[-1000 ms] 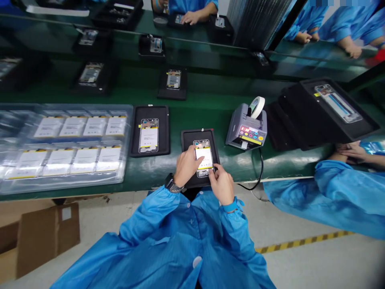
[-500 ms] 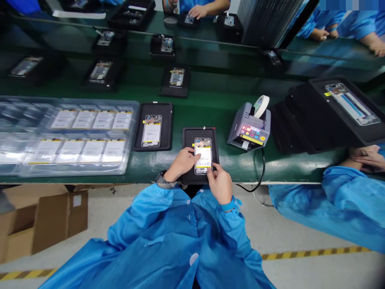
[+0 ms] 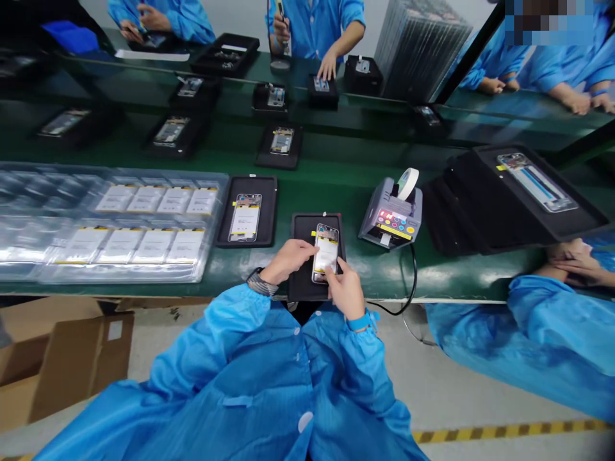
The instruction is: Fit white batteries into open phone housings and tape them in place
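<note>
An opened phone [image 3: 329,232] with its inner board and a white battery [image 3: 327,251] showing is in front of me, over a black tray [image 3: 302,285]. My left hand [image 3: 289,260] holds the phone's left edge, fingers closed together there. At the lower right corner my right hand [image 3: 348,292] grips it, the thumb on the lower part of the battery and a finger along the right side. The phone sits slightly askew in the tray; whether it is lifted clear I cannot tell. A small yellow tab sticks out at its upper left.
To the left, a clear plastic tray [image 3: 206,272] holds several batteries, beside another black tray [image 3: 269,224] with an opened phone. A tape dispenser [image 3: 391,214] stands to the right, then stacked black trays [image 3: 461,218]. Co-workers' hands [image 3: 329,64] are across the bench; another person sits at right.
The phone has turned slightly in the tray. My right thumb has come up onto the battery. My left hand has shifted toward the phone's edge. The camera view has tilted up a little.
</note>
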`<control>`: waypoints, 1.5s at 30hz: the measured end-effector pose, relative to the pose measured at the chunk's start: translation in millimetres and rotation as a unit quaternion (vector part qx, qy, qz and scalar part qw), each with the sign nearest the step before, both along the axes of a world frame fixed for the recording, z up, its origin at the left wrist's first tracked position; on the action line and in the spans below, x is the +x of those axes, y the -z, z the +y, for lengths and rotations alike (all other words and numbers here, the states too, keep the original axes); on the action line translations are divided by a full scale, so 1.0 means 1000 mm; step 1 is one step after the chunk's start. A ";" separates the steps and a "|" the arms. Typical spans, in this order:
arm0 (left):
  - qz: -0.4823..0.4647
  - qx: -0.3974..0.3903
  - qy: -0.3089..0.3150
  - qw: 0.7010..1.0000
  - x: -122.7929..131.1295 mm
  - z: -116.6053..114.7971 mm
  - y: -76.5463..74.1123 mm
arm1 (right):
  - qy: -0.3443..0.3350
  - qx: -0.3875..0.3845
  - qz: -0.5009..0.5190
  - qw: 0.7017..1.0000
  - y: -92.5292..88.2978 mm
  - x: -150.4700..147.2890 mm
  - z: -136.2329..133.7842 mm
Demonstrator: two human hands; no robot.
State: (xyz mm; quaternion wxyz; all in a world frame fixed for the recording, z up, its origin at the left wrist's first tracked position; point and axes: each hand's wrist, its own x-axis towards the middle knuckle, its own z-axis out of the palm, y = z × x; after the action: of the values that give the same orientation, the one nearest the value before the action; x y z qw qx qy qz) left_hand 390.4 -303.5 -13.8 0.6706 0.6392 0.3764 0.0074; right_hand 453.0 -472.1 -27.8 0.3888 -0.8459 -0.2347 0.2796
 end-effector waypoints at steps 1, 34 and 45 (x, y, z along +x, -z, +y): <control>-0.009 0.021 -0.001 1.000 0.005 -0.001 0.003 | 0.008 0.016 0.020 1.000 0.003 0.001 -0.001; -0.199 0.015 -0.027 0.980 -0.054 -0.034 -0.038 | 0.075 0.309 -0.007 0.948 -0.053 -0.040 0.011; -0.176 0.040 -0.054 0.982 -0.059 -0.036 -0.050 | 0.076 0.282 -0.004 0.956 -0.060 -0.051 0.008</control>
State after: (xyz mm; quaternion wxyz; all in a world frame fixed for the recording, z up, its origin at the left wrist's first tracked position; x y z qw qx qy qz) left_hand 331.2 -339.4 36.4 0.6989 0.6328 0.2858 0.1716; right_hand 402.5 -464.1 32.0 0.6311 -0.7181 -0.2403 0.1680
